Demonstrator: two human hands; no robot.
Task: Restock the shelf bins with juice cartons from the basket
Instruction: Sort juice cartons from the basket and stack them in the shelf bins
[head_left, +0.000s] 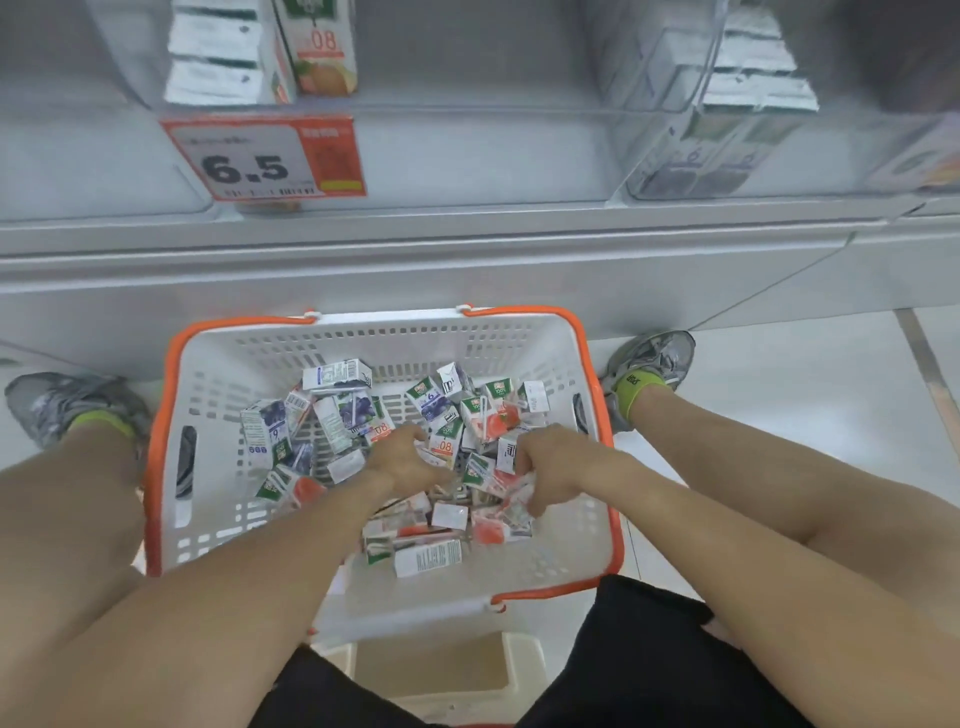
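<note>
Head view: both hands in basket (208, 343). Left hand (402, 457) curled over juice cartons (447, 441); right hand (545, 473) grips several. Risk: overfull grab spills cartons.

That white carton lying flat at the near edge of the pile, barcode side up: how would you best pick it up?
The white carton lies flat and apart from the heap, its long sides exposed. Probably come straight down from above and pinch across those two long sides at mid-length; the basket wall stands well clear of it.
</note>
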